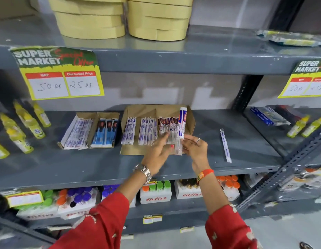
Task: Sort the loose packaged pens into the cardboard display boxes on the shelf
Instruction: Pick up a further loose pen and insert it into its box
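Head view | right hand [195, 150] fingers clamping a packaged pen [181, 130] upright, likely aiming it into the right display box [191, 123]; left hand [156, 155] fingers spread, steadying packs | one loose pen [225, 146] lying on shelf [246, 133]

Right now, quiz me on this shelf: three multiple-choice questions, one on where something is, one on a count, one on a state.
1. Where does the loose packaged pen lie?
A. on the bare shelf, right of the larger cardboard box
B. inside the smaller cardboard box
C. on the top shelf

2. How many compartments does the smaller box show?
A. two
B. four
C. five

3. What is the right hand doing?
A. resting empty
B. holding a packaged pen upright
C. gripping a bottle

Answers: A, it lies alone on grey metal; A, one divider splits it; B, fingers pinch its lower end.
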